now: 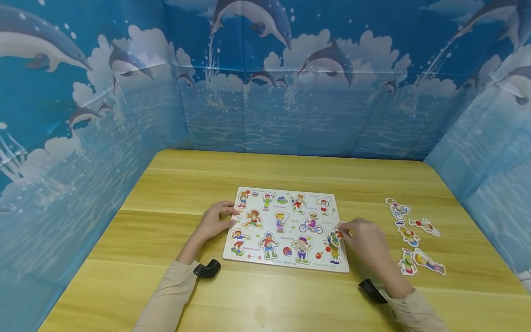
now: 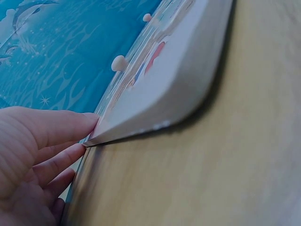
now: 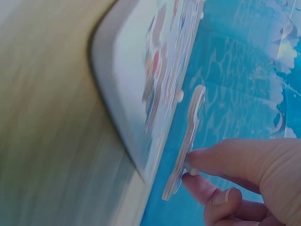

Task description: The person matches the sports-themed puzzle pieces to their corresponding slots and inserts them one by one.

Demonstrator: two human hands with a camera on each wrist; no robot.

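Note:
A white peg puzzle board (image 1: 286, 230) printed with sports children lies flat in the middle of the wooden table (image 1: 290, 175). My left hand (image 1: 226, 214) rests with straight fingers against the board's left edge; in the left wrist view the fingertips (image 2: 89, 120) touch the board's corner (image 2: 178, 80). My right hand (image 1: 346, 233) is at the board's lower right corner. There it pinches a cut-out figure piece (image 3: 190, 132) by its small peg, and the piece stands lifted off the board (image 3: 127, 80).
Several loose figure pieces (image 1: 408, 235) lie on the table to the right of the board. Blue dolphin-print walls (image 1: 265, 92) close in the table at the back and both sides. Black wrist cameras (image 1: 207, 269) sit on both forearms.

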